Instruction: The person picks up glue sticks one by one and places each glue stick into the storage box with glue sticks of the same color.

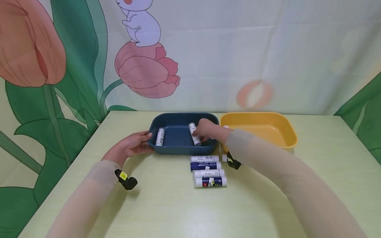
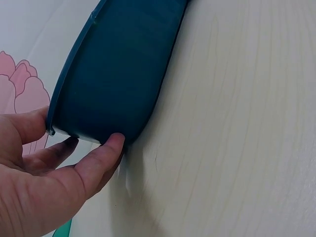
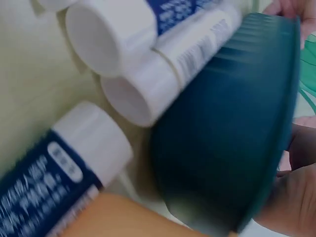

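Observation:
My right hand (image 1: 206, 129) reaches into the blue tray (image 1: 184, 150) and pinches a white glue stick (image 1: 192, 127) near its right side. Another white glue stick (image 1: 160, 137) lies inside at the left. At the tray's left end my left hand (image 1: 134, 144) holds the wall and rim; in the left wrist view its fingers (image 2: 111, 148) touch the tray's outer side (image 2: 113, 74). In front of the tray lie several glue sticks in a stack of rows, among them a blue one (image 1: 203, 166) and a white-capped dark one (image 1: 212, 182). The right wrist view is blurred.
A yellow tray (image 1: 287, 130) stands right of the blue one, with a white stick end (image 1: 225, 127) at its left, mostly hidden by my right arm. Another glue stick (image 1: 224, 158) lies partly behind the right wrist camera. A printed curtain (image 1: 208, 66) hangs behind the table.

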Motion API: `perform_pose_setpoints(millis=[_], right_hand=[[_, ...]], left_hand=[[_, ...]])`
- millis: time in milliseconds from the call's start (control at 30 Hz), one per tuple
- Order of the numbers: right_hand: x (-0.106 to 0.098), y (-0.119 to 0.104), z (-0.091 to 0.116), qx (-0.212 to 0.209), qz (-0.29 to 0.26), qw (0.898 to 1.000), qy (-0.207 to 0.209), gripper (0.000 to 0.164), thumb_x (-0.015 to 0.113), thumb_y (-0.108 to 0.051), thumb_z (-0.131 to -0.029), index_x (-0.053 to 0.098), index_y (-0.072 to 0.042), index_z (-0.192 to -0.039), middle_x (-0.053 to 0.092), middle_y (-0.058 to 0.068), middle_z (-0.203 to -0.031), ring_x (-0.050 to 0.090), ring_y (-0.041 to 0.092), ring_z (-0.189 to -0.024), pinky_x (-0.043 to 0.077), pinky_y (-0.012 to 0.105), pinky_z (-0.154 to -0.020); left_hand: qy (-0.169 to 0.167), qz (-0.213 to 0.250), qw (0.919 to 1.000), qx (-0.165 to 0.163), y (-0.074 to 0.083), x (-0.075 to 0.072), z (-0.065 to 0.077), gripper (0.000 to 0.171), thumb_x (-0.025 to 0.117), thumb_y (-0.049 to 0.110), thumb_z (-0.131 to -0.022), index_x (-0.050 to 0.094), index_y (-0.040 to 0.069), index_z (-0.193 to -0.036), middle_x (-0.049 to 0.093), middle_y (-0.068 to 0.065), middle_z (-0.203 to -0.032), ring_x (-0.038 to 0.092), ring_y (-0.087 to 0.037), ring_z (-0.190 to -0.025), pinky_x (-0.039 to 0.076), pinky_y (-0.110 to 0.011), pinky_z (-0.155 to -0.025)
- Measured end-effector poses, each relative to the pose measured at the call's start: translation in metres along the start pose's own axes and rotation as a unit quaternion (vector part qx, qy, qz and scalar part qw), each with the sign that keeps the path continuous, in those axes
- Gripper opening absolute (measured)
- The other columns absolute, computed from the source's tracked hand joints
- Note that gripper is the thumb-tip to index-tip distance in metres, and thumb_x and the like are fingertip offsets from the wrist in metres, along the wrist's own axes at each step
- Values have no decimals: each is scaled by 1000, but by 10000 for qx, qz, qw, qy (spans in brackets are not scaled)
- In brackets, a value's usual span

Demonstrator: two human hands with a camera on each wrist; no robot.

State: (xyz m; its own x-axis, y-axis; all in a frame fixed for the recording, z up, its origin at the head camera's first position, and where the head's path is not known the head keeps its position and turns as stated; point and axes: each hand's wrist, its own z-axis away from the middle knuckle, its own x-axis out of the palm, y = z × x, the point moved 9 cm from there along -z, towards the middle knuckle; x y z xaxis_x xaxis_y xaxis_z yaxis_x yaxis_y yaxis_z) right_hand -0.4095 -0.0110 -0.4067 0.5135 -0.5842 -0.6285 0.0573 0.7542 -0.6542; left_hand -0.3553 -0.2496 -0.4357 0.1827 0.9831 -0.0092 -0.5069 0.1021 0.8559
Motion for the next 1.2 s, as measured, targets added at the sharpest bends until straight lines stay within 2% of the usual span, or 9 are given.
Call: perform_pose_setpoints(millis=[133, 300, 533, 633, 733, 867, 967, 1067, 1200], right_hand=[[9, 3, -2, -72, 7, 10000, -68, 33, 64, -11, -100, 62, 11, -124, 69, 22, -115, 73, 26, -94, 64, 33, -88], [14, 6, -3, -49, 38, 10000, 44, 28, 64, -14, -100, 67, 9, -116, 69, 14, -96, 70, 19, -77, 64, 31, -83], [16, 2, -4, 32, 264, 9996, 114, 32, 66, -26, -101, 70, 5, -108, 63, 5, -79, 63, 12, -61, 62, 29, -80], [13, -3, -2, 32, 214, 9997, 113, 33, 65, -28, -102, 69, 4, -106, 64, 7, -84, 63, 12, -62, 63, 29, -80], [6, -9, 5, -84, -16, 9999, 85, 36, 63, -26, -103, 67, 7, -115, 70, 16, -101, 67, 16, -74, 64, 31, -82], [-14, -19, 25, -445, -286, 9986, 39, 46, 60, -26, -105, 58, 6, -138, 65, 23, -132, 69, 27, -104, 63, 35, -91], [-31, -25, 50, -866, -331, 9957, 79, 50, 58, -24, -106, 50, 4, -147, 60, 22, -141, 65, 35, -120, 62, 38, -95], [-48, -26, 81, -1281, -225, 9912, 248, 48, 57, -21, -106, 51, 2, -147, 62, 22, -138, 66, 37, -119, 62, 40, -95], [-67, -20, 126, -1694, 128, 9840, 537, 45, 58, -20, -105, 54, 0, -145, 66, 21, -129, 68, 33, -106, 63, 38, -91]], left_hand=[[-15, 25, 10000, -11, -1, 1, 1, 62, 37, 24, -112, 8, 13, -166, 27, -20, -163, 48, -23, -121, 34, -51, -125], [-22, -18, 10000, 45, -2, 2, 1, 61, 36, 23, -112, 9, 11, -166, 30, -20, -160, 49, -22, -118, 34, -51, -124], [-33, 59, 10000, 5, -4, 2, -1, 61, 36, 23, -112, 9, 12, -166, 30, -18, -159, 48, -22, -119, 34, -51, -124], [-17, 77, 10000, -17, -4, 2, -1, 61, 36, 24, -112, 9, 13, -166, 27, -19, -163, 47, -23, -121, 34, -51, -124], [-14, 84, 10000, -34, -3, 2, -1, 61, 36, 24, -112, 8, 14, -166, 23, -20, -166, 46, -25, -126, 34, -51, -124], [-12, 95, 9999, -57, -4, 3, -1, 61, 36, 24, -113, 8, 14, -166, 22, -21, -168, 44, -26, -130, 33, -51, -125], [-10, 93, 9999, -51, -4, 3, 0, 61, 35, 24, -113, 8, 14, -166, 23, -21, -167, 45, -26, -130, 33, -51, -125], [-19, 57, 10000, -26, -3, 3, 0, 61, 35, 24, -113, 8, 13, -166, 23, -21, -166, 45, -26, -129, 33, -51, -125], [-49, 11, 10000, 25, -2, 2, 0, 61, 35, 24, -113, 7, 12, -166, 22, -22, -166, 44, -26, -130, 32, -52, -125]])
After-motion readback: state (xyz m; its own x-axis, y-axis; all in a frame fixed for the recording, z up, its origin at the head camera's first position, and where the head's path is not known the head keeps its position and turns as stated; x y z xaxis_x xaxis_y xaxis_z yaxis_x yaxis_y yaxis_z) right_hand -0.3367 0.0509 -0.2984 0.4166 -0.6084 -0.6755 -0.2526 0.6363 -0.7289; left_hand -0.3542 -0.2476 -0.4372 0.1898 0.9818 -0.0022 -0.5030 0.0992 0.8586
